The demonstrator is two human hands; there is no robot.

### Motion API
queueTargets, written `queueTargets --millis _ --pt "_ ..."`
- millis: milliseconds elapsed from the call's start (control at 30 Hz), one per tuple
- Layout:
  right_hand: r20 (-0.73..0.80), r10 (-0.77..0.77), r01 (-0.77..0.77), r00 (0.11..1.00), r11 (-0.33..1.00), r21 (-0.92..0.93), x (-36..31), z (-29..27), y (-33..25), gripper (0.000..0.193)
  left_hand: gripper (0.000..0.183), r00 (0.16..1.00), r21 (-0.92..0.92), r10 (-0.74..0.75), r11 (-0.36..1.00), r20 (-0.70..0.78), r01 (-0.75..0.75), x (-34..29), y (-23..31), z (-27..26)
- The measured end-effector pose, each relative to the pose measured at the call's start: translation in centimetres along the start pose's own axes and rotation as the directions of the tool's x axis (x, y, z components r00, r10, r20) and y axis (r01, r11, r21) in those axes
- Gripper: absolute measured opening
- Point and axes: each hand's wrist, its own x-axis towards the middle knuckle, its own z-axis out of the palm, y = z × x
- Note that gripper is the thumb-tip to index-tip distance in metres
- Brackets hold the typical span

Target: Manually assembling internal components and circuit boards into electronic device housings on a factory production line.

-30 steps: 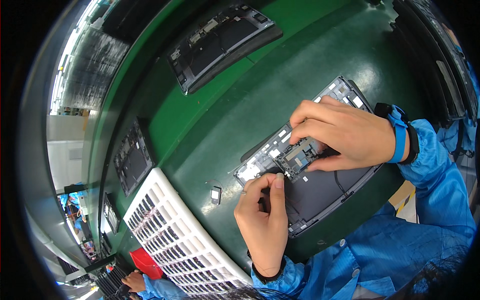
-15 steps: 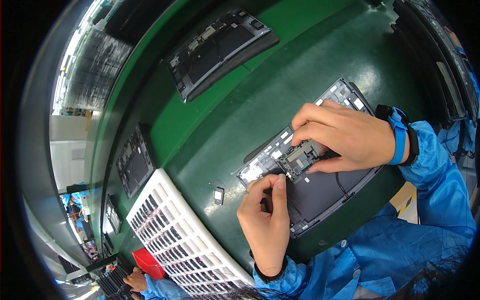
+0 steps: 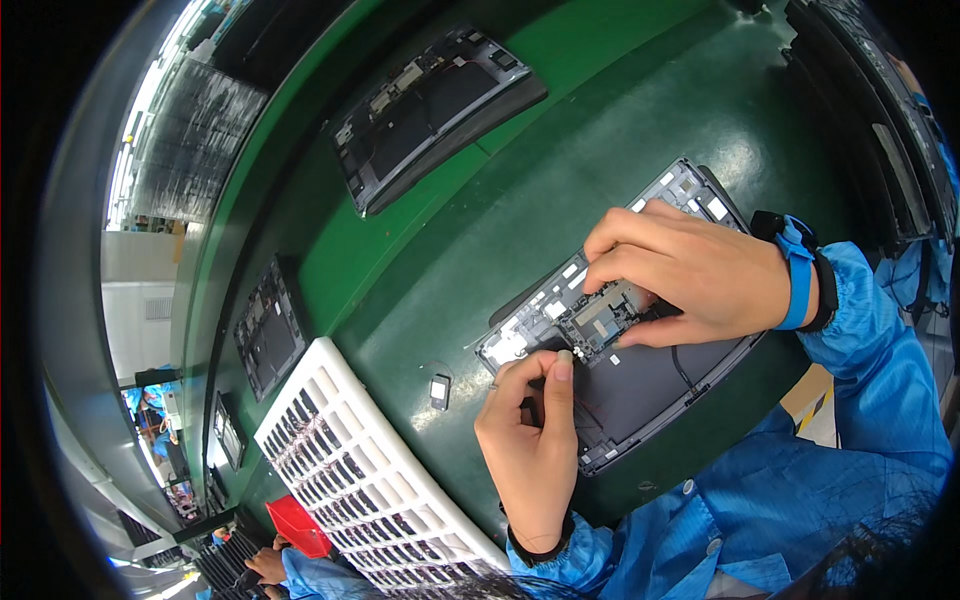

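Observation:
A grey tablet-like device housing (image 3: 655, 385), opened to show its inside, lies at a slant on the table before me. My right hand (image 3: 690, 275) grips a circuit board (image 3: 597, 322) between thumb and fingers, over the housing's far-left part. At that board's near-left corner, my left hand (image 3: 530, 425) has thumb and forefinger pinched together. Whatever is between those fingertips is too small to make out. Thin red wires run in the housing close to the left hand. A black cable (image 3: 682, 368) shows below my right hand.
A white slotted tray (image 3: 375, 450) full of small wired parts stands at left. Beside it lies a small black-and-white part (image 3: 439, 392). Opened housings (image 3: 430, 125) rest on the brighter green strip beyond. Dark panels (image 3: 860, 130) stack at right. Another person's hand (image 3: 268, 565) is near a red bin (image 3: 298, 525).
The housings on the bright green strip have shifted slightly toward the left and nearer. Both my hands and the circuit board stay almost in place.

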Motion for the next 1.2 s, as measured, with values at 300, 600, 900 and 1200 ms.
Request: queueTargets --millis 300,600,900,1200 --pt "0.005 0.004 -0.004 1.000 1.000 -0.026 0.0 0.2 0.1 0.051 0.023 1.000 0.001 0.005 1.000 -0.001 -0.005 0.1 -0.3 0.0" --pt "0.002 -0.012 0.012 1.000 0.999 -0.037 0.2 0.4 -0.1 0.051 0.023 1.000 0.028 0.020 0.999 0.005 -0.020 0.1 -0.5 -0.3" --pt "-0.005 -0.014 0.013 1.000 0.999 -0.040 0.2 0.7 -0.4 0.050 0.022 1.000 0.021 0.015 1.000 0.005 -0.015 -0.1 -0.6 -0.5" --pt "-0.014 -0.033 0.032 0.999 0.998 -0.050 0.4 0.6 -0.5 0.049 0.011 1.000 0.011 0.006 1.000 0.021 -0.006 -0.1 -0.2 -0.6"
